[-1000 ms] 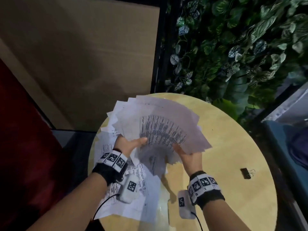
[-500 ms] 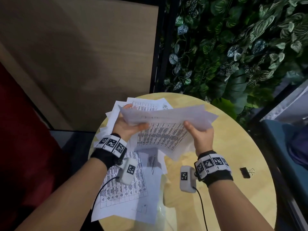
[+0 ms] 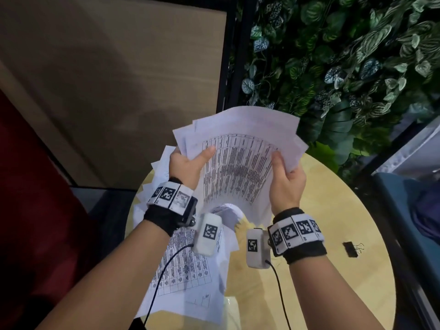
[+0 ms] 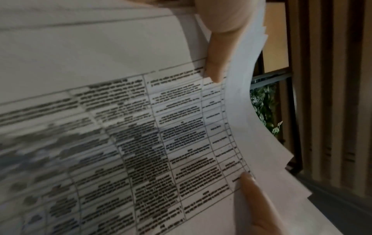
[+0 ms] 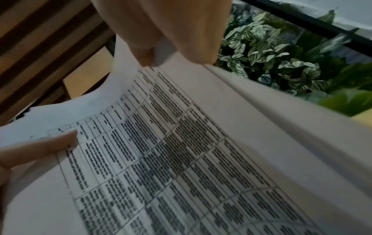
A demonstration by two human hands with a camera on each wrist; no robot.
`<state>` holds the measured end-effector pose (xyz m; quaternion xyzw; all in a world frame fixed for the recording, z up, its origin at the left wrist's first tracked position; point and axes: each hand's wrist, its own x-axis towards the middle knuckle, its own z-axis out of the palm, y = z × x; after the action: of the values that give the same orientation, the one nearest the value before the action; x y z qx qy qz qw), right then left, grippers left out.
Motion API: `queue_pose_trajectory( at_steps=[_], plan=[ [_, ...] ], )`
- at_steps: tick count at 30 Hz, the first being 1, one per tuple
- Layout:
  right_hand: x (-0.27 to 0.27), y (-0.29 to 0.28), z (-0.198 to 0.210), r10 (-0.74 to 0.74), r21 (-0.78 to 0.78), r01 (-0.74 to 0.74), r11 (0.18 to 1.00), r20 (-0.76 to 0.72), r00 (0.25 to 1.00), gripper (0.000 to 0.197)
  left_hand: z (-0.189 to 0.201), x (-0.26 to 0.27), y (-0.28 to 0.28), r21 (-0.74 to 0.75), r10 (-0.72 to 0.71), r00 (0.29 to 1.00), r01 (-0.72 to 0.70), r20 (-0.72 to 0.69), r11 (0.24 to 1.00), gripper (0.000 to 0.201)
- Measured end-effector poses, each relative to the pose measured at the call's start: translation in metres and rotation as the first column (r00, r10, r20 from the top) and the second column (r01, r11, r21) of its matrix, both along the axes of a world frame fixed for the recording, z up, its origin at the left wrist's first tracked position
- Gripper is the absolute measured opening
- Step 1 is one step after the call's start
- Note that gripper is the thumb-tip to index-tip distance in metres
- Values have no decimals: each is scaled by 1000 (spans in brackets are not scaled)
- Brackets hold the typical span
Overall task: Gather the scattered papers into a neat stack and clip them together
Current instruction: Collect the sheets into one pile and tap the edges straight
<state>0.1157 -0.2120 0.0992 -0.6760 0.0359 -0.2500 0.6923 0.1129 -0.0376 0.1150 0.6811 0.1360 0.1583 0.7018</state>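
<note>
A bundle of white printed papers (image 3: 240, 158) stands nearly upright above the round wooden table (image 3: 333, 210), its sheets uneven at the top and its lower edge curled near the tabletop. My left hand (image 3: 188, 163) grips the bundle's left edge, thumb on the front sheet. My right hand (image 3: 284, 175) grips its right edge the same way. Both wrist views are filled by the bundle (image 4: 141, 127) (image 5: 181, 151), with a thumb pressed on the printed table. More loose papers (image 3: 188, 270) lie on the table under my left forearm. A black binder clip (image 3: 350, 249) lies at the table's right.
A green plant wall (image 3: 345, 55) rises behind the table. A brown panel (image 3: 107, 79) stands at the back left and a dark red surface (image 3: 28, 210) lies at the left. A blue seat (image 3: 409, 210) is at the right edge.
Both hands lifted the bundle off the table and turned it from lying fanned and flat to standing nearly upright, front sheet facing me. The clip stayed in place.
</note>
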Motion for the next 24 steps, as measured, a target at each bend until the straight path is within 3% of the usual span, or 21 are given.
queue_pose_trajectory(
  at_steps=[2, 5, 6, 10, 14, 17, 19, 21, 24],
  plan=[
    [-5, 3, -10, -10, 35, 10, 999, 2, 1000, 23, -10, -4, -4, -49, 24, 1000, -24, -7, 999, 30],
    [-18, 6, -39, 70, 18, -68, 997, -125, 990, 25, -29, -12, -5, -85, 45, 989, -58, -138, 995, 82],
    [-21, 4, -46, 112, 10, -112, 994, -157, 981, 27, -33, -14, -3, -72, 33, 986, -45, -161, 996, 89],
    [-18, -6, -48, 163, -2, -165, 986, -134, 978, 51, -40, -12, 17, 13, -16, 972, 20, -234, 1000, 73],
    [-6, -10, -52, 191, -31, -203, 979, -218, 957, 42, -50, -7, 30, 113, -117, 911, 175, -396, 978, 89],
    [1, -8, -54, 183, -134, -233, 963, -307, 934, 20, -50, -1, 27, 165, -129, 897, 216, -423, 962, 49],
    [9, -4, -42, 165, -171, -220, 960, -287, 944, 17, -42, 7, 30, 211, -102, 924, 191, -370, 959, 37],
    [18, 0, -27, 152, -178, -191, 965, -211, 966, 5, -36, 15, 45, 184, -44, 943, 111, -331, 977, 39],
    [31, 4, -33, 61, -141, -97, 985, -238, 969, 23, -56, 14, 96, 173, 51, 907, 24, -418, 985, 46]
  ],
)
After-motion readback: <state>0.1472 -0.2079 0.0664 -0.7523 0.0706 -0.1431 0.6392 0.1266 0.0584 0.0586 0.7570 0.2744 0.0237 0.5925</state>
